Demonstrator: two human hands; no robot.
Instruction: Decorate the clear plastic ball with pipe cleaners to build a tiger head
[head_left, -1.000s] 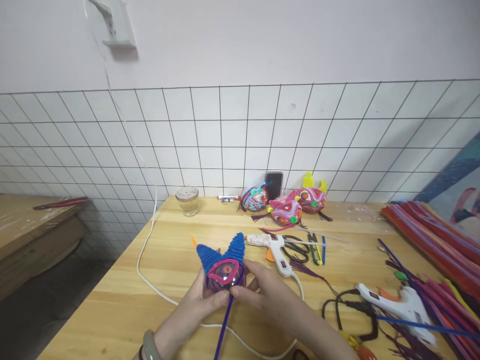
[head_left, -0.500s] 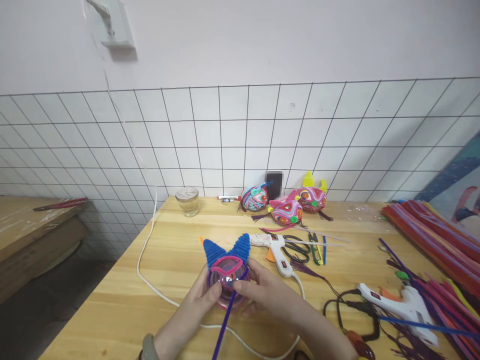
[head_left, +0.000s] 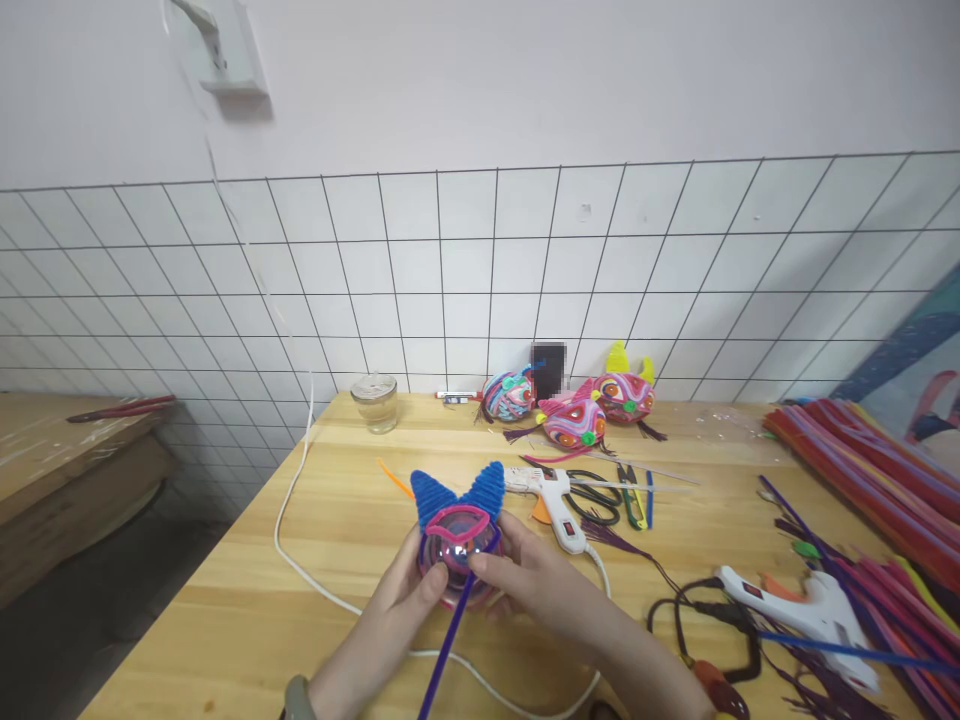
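Observation:
A clear plastic ball (head_left: 459, 553) with two blue pipe-cleaner ears (head_left: 482, 494) and a pink outline lies between my hands, low in the middle of the view. My left hand (head_left: 409, 590) is closed around its left side, thumb on the front. From the right, my right hand (head_left: 517, 570) grips the same ball. Its thumb presses a purple pipe cleaner (head_left: 448, 650) against the front, and the loose end hangs down toward me. Behind the left ear an orange pipe cleaner (head_left: 395, 477) shows. The fingers behind the ball are mostly hidden.
Beyond my hands lie a white glue gun (head_left: 551, 495), black scissors (head_left: 596, 497) and a cutter (head_left: 636, 500). Decorated balls (head_left: 572, 420) and a glass cup (head_left: 375, 402) stand by the wall. A second glue gun (head_left: 806, 612) and bundled pipe cleaners (head_left: 855, 490) are right. A white cord (head_left: 289, 500) crosses the table.
Both hands and the ball have shifted very slightly to the right, and the ball has turned a little. More of the orange pipe cleaner shows behind the left ear.

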